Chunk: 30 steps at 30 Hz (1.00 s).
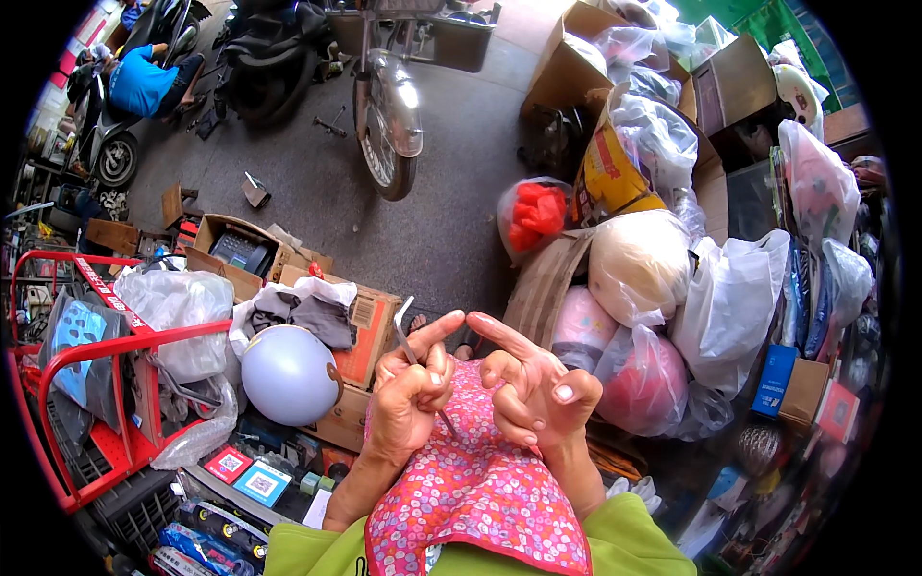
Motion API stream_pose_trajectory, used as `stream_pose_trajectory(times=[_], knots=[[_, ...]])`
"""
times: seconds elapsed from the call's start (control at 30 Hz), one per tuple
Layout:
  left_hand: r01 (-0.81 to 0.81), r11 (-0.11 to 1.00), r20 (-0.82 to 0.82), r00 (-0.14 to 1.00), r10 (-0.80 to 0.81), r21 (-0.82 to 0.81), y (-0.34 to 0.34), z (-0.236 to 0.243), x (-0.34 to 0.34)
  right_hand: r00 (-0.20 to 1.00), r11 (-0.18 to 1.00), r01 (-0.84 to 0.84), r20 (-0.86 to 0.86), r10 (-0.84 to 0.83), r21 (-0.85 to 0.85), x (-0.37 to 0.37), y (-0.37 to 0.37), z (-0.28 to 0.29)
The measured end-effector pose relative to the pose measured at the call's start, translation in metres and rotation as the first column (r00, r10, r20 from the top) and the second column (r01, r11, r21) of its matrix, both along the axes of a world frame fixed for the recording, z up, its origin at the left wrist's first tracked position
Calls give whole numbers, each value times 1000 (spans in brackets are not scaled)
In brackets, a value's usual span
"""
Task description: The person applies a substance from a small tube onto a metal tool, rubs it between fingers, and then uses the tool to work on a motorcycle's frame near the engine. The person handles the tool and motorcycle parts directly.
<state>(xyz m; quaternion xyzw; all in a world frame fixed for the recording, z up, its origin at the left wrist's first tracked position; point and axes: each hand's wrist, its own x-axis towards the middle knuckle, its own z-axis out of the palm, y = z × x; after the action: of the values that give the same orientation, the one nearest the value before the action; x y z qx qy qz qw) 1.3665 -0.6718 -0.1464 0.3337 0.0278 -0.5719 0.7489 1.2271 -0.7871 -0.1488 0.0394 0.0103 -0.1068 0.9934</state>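
Rod (405, 341): bent, metal, tilted in our left hand (413, 394) above our floral apron (471, 490) | grip: left thumb and curled fingers pinch it; our right hand (538, 394) holds nothing, fingers half spread | risk: with our left index outstretched, a loosened pinch could drop it

At left we are noting a red metal rack (144, 338) bearing a clear plastic bag (182, 293), a lilac-grey, helmet-like dome (288, 374) sitting near an orange carton (368, 331), and a red card (229, 465) and a blue card (261, 485) lying side by side. Along the right we are recording a bagged cream dome (639, 264) resting near a white plastic bag (732, 312). Beyond, we are observing a motorcycle's front fender (399, 110) standing over the grey floor (317, 206) and a person in a blue top (144, 84) bending beside a scooter (104, 125).
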Motion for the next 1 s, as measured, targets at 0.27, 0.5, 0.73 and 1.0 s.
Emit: stream_pose_trajectory(times=[0.27, 0.5, 0.73, 1.0], knots=[[22, 999, 41, 999, -21, -29, 4, -5, 22, 1000, 1000, -17, 22, 17, -4, 24, 8, 1], [18, 1000, 11, 1000, -18, -22, 5, -12, 45, 999, 1000, 20, 29, -20, -7, 46, 1, 2], [35, 999, -19, 999, -36, -32, -18, -14, 64, 1000, 998, -25, -1, 25, 61, 68, -17, -2], [-10, 1000, 1, 1000, 10, -4, -97, -25, 83, 994, 993, -77, 80, 70, 88, 93, -106, -15]])
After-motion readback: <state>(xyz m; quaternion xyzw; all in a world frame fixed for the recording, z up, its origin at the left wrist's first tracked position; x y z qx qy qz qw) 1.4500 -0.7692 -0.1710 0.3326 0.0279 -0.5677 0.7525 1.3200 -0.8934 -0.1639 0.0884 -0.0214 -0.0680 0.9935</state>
